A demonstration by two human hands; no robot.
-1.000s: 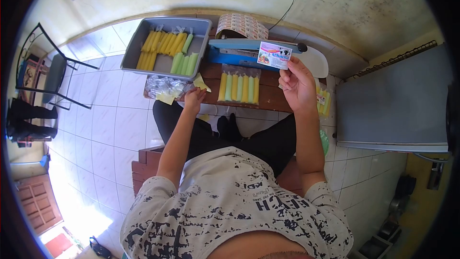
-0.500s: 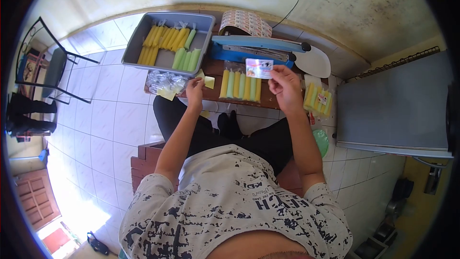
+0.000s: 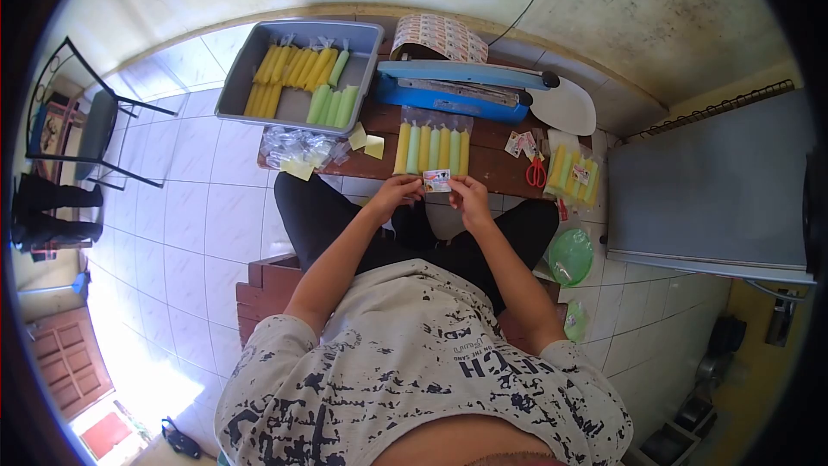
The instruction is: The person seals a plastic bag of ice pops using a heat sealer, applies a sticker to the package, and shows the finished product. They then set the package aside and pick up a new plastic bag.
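Observation:
A small printed label (image 3: 437,180) is held between both hands, just in front of the bench's near edge. My left hand (image 3: 397,196) pinches its left side, and my right hand (image 3: 469,201) pinches its right side. Just beyond them, a clear bag of yellow and pale green tubes (image 3: 433,145) lies flat on the brown bench (image 3: 498,174). Behind that bag stands a blue sealer (image 3: 453,95) with its long arm. Yellow paper squares (image 3: 374,147) lie left of the bag.
A grey tray (image 3: 226,103) holds yellow and green tubes at the back left, with clear plastic bags (image 3: 297,147) before it. Red-handled scissors (image 3: 536,173), more labels (image 3: 521,144), another tube bag (image 3: 571,174) and a white plate (image 3: 565,107) are on the right.
My right hand has brought the label down and left, toward my body. My left hand has moved right from the yellow papers and now grips the label too.

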